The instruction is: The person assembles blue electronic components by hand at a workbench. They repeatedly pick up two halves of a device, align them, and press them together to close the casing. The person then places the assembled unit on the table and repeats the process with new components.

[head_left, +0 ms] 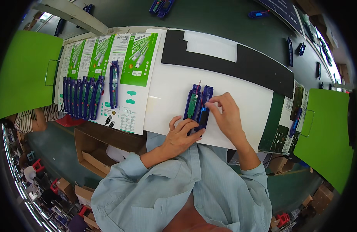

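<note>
On the white work surface in front of me lies an opened blue plastic housing (208, 92), its two long halves side by side. The left half bears a green circuit board (192, 106). In the right half sits a dark cell with a bright blue patch (203, 112), and a thin red wire (202, 100) runs above it. My left hand (180, 135) is closed round the near end of the housing, steadying it. Thumb and forefinger of my right hand (227, 116) are pinched together at the right half's edge, beside the wire. Whatever lies between those fingertips is too small to make out.
Several similar blue housings (83, 96) stand in a row at the left on printed green-and-white card sheets (138, 83), with a single one (114, 85) apart. A black cut-out board (260, 65) lies along the back. Green panels (321, 131) flank both sides. More housings lie on the dark belt (209, 19) beyond.
</note>
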{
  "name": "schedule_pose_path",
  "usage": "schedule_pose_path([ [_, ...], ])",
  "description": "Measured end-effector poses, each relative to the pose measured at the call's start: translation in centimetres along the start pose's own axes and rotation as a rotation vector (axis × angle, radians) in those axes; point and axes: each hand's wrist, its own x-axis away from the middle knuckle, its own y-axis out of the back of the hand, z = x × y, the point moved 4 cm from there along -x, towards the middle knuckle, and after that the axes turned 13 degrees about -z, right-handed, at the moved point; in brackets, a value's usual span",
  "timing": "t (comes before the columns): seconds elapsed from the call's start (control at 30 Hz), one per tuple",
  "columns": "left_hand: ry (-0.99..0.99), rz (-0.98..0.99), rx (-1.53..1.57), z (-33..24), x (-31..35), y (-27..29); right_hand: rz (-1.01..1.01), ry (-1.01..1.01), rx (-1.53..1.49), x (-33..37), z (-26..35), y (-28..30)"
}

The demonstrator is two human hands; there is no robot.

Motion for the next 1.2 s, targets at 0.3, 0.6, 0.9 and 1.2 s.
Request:
schedule_pose_path([
  [0.3,0.197,-0.176,0.014,2.9,-6.4,3.1,-0.002,-0.024,-0.124,0.2,0.0,-2.1],
  [0.6,0.081,-0.117,-0.043,4.3,-11.0,1.0,-0.015,-0.109,-0.218,1.9,-0.6,-1.8],
  [0.9,0.29,-0.178,0.089,4.2,-8.6,0.3,-0.029,-0.215,-0.444,1.5,-1.4,-2.7],
  [1.2,0.45,-0.153,0.099,3.5,-7.1,1.5,0.142,-0.359,-0.453,1.4,-1.5,-2.8],
])
